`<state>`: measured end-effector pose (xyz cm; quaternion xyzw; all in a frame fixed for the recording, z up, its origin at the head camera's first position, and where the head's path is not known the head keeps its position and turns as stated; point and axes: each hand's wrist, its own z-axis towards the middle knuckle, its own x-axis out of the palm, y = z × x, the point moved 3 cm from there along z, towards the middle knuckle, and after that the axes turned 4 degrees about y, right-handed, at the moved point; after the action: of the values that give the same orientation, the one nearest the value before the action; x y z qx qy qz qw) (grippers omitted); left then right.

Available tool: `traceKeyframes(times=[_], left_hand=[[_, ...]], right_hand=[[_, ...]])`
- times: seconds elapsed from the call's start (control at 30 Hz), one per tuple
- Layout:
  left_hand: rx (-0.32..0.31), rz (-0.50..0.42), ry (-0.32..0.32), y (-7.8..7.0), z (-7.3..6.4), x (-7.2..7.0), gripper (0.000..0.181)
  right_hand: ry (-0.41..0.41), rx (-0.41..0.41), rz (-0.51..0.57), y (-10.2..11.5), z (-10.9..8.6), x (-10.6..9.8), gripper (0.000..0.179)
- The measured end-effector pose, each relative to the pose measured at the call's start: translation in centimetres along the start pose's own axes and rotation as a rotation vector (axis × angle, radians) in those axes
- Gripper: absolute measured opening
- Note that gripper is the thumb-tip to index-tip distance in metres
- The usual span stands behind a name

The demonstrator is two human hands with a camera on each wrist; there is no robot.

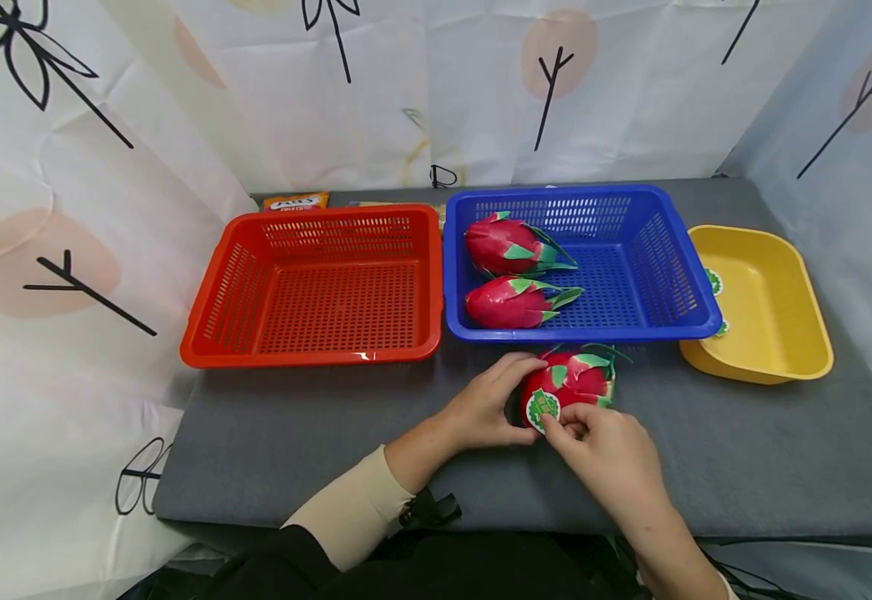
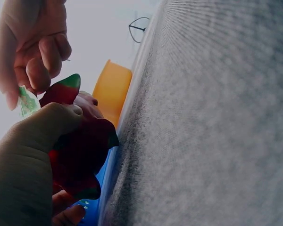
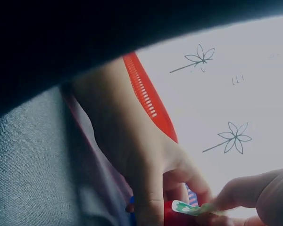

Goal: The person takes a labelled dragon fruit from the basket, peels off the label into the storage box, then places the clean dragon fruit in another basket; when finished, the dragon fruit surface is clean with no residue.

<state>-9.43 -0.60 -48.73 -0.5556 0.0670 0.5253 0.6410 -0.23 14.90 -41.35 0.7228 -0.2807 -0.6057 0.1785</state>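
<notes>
A red dragon fruit [image 1: 573, 377] with green-tipped scales is on the grey table in front of the blue basket. My left hand [image 1: 490, 406] grips it from the left, thumb and fingers around its body, as the left wrist view also shows. Between thumb and forefinger my right hand [image 1: 611, 450] pinches a round green-and-white sticker [image 1: 542, 407] at the fruit's near side. In the right wrist view the sticker [image 3: 185, 207] appears tilted; how much of it touches the skin I cannot tell. Two more dragon fruits [image 1: 509, 244] lie in the blue basket [image 1: 582, 335].
A red basket [image 1: 308, 360] stands to the left of the blue one. At the right is a yellow tub [image 1: 769, 300], with green-and-white stickers [image 1: 714, 282] on its left rim. An orange packet [image 1: 296, 202] shows behind the red basket. Patterned white cloth surrounds the grey table [image 1: 316, 450].
</notes>
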Motion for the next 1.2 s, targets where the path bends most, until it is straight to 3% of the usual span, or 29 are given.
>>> traceKeyframes(times=[0.17,0.8,1.0,1.1,1.2], left_hand=[[0.012,0.004,-0.005,0.0,0.1,0.1,0.089],[-0.001,-0.056,0.007,0.0,0.1,0.2,0.091],[0.015,-0.030,0.024,0.0,0.2,0.3,0.091],[-0.005,-0.036,0.010,0.4,0.1,0.4,0.092],[-0.031,-0.056,-0.002,0.8,0.0,0.3,0.094]], right_hand=[[-0.035,-0.030,0.019,0.1,0.0,-0.1,0.016],[-0.046,-0.025,0.210,-0.4,-0.1,-0.1,0.024],[-0.067,-0.095,0.413,-0.1,-0.6,-0.6,0.020],[-0.098,-0.175,0.529,0.3,-1.0,-1.4,0.020],[-0.109,-0.223,0.572,0.7,-1.3,-2.2,0.016]])
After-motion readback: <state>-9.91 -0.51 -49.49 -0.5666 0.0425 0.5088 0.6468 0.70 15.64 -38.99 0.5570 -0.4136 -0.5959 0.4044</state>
